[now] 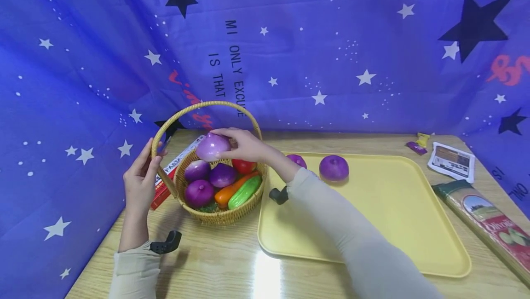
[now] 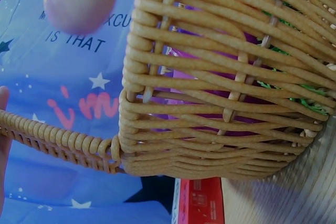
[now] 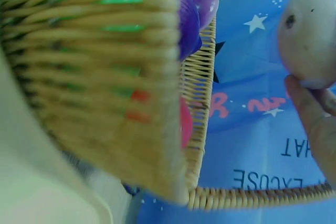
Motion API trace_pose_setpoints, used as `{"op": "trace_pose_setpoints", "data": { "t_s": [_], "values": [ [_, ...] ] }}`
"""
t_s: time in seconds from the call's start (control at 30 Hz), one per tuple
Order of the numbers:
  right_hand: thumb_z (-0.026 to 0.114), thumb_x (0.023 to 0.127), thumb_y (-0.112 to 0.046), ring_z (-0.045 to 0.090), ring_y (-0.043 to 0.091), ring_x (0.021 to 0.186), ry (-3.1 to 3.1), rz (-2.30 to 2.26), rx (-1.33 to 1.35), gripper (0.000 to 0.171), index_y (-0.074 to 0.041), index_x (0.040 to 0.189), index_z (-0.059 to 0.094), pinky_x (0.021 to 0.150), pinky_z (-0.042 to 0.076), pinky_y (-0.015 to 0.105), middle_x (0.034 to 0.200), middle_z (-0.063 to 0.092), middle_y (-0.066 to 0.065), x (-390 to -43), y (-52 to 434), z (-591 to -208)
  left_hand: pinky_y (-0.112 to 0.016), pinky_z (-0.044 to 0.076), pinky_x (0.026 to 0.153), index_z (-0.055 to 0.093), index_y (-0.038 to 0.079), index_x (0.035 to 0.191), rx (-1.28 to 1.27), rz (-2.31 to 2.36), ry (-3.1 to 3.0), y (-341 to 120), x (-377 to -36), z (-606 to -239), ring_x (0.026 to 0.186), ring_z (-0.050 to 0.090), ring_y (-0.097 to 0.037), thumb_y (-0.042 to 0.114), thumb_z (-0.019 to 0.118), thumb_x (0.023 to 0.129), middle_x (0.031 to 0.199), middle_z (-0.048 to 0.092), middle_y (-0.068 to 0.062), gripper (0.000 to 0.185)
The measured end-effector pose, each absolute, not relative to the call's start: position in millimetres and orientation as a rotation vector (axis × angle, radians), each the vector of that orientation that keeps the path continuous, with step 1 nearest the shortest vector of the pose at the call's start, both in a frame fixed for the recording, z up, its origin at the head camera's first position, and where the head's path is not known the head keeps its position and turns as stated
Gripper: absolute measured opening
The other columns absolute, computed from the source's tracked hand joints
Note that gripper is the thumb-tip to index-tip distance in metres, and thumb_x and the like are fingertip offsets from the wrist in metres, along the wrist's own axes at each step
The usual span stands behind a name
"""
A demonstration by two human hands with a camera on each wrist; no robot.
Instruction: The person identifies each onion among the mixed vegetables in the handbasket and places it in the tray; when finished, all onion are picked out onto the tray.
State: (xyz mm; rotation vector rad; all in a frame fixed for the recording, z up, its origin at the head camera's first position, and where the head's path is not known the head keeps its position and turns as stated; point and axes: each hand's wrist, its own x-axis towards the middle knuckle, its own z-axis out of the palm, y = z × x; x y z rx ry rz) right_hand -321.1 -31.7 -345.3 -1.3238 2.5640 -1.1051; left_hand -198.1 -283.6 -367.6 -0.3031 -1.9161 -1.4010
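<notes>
A purple onion [image 1: 213,147] is pinched in my right hand [image 1: 244,146], up over the wicker basket [image 1: 223,217]. The right wrist view shows the pale underside of this onion [image 3: 310,38] with a dark spot, above the rim. On the basket's left side, my left hand [image 1: 140,183] grips the arched handle [image 1: 213,103]. Inside the basket lie several purple onions [image 1: 199,193], an orange carrot-like vegetable [image 1: 232,192], a green cucumber [image 1: 245,192] and a red tomato-like item [image 1: 243,166], partly behind my right hand.
Right of the basket lies a yellow tray [image 1: 385,216] bearing a purple onion [image 1: 333,168] and another [image 1: 297,160] partly behind my arm. A red pasta box [image 1: 160,196] lies behind the basket. Farther right are small wrapped candies [image 1: 417,146], a white packet [image 1: 451,162] and a long food package [image 1: 486,221].
</notes>
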Motion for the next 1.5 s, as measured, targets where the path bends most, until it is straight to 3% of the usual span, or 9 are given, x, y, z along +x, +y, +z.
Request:
{"op": "trace_pose_setpoints", "data": {
  "t_s": [0.2, 0.43, 0.67, 0.83, 1.13, 1.2, 1.4, 1.5],
  "values": [
    [0.077, 0.078, -0.029, 0.049, 0.022, 0.124, 2.48, -1.297, -1.407, 0.067, -0.022, 0.138, 0.048, 0.096, 0.052, 0.034, 0.138, 0.047, 0.006, -302, 0, -341, -0.009, 0.049, 0.088, 0.05, 0.007, 0.136, -0.305, -1.435, -1.892, -282, -199, -368, 0.097, 0.066, 0.003, -0.004, 0.05, 0.093, 0.116, 0.065, 0.016, 0.044],
    [0.08, 0.075, -0.027, 0.046, 0.022, 0.128, 2.553, -1.327, -1.463, 0.069, -0.021, 0.136, 0.05, 0.098, 0.05, 0.037, 0.14, 0.047, 0.003, -288, 45, -343, -0.009, 0.049, 0.088, 0.05, 0.01, 0.136, -0.289, -1.416, -1.908, -282, -198, -369, 0.098, 0.067, 0.001, 0.0, 0.051, 0.094, 0.119, 0.065, 0.011, 0.044],
    [0.081, 0.072, -0.015, 0.047, 0.023, 0.128, 2.562, -1.424, -1.305, 0.07, -0.023, 0.135, 0.05, 0.1, 0.049, 0.039, 0.141, 0.044, 0.002, -277, 91, -348, -0.009, 0.049, 0.088, 0.051, 0.012, 0.136, -0.28, -1.445, -1.9, -281, -198, -370, 0.097, 0.067, 0.002, 0.002, 0.052, 0.094, 0.116, 0.066, 0.015, 0.043],
    [0.081, 0.072, -0.011, 0.046, 0.022, 0.13, 2.567, -1.485, -1.24, 0.073, -0.022, 0.136, 0.049, 0.104, 0.046, 0.039, 0.142, 0.043, 0.002, -272, 124, -353, -0.009, 0.049, 0.088, 0.051, 0.01, 0.136, -0.294, -1.423, -1.896, -279, -197, -369, 0.097, 0.067, 0.002, 0.0, 0.052, 0.094, 0.119, 0.066, 0.007, 0.043],
    [0.081, 0.069, -0.004, 0.046, 0.03, 0.127, 2.729, -1.5, -1.201, 0.074, -0.009, 0.136, 0.048, 0.099, 0.047, 0.024, 0.139, 0.044, 0.013, -268, 181, -361, -0.008, 0.048, 0.088, 0.05, 0.006, 0.136, -0.298, -1.433, -1.882, -275, -192, -363, 0.096, 0.066, 0.004, -0.004, 0.05, 0.093, 0.118, 0.066, 0.009, 0.044],
    [0.081, 0.07, -0.005, 0.046, 0.024, 0.127, 2.78, -1.481, -1.161, 0.074, -0.009, 0.136, 0.048, 0.099, 0.046, 0.02, 0.139, 0.043, 0.014, -267, 193, -362, -0.008, 0.048, 0.088, 0.05, 0.007, 0.136, -0.292, -1.425, -1.885, -277, -193, -365, 0.096, 0.066, 0.004, -0.003, 0.05, 0.093, 0.118, 0.067, 0.008, 0.043],
    [0.082, 0.069, -0.004, 0.039, -0.01, 0.123, 2.915, -1.474, -1.029, 0.074, -0.011, 0.135, 0.05, 0.099, 0.04, 0.009, 0.139, 0.044, 0.012, -264, 230, -368, -0.009, 0.049, 0.088, 0.051, 0.006, 0.135, -0.294, -1.449, -1.864, -281, -197, -370, 0.096, 0.067, 0.002, -0.001, 0.052, 0.093, 0.118, 0.067, 0.006, 0.043],
    [0.081, 0.068, 0.001, 0.037, -0.015, 0.122, 2.943, -1.516, -0.986, 0.074, -0.009, 0.134, 0.05, 0.098, 0.039, 0.006, 0.139, 0.043, 0.015, -262, 247, -371, -0.01, 0.05, 0.088, 0.051, 0.004, 0.135, -0.316, -1.487, -1.833, -280, -197, -370, 0.096, 0.067, 0.0, -0.002, 0.052, 0.093, 0.117, 0.068, 0.005, 0.042]
  ]
}}
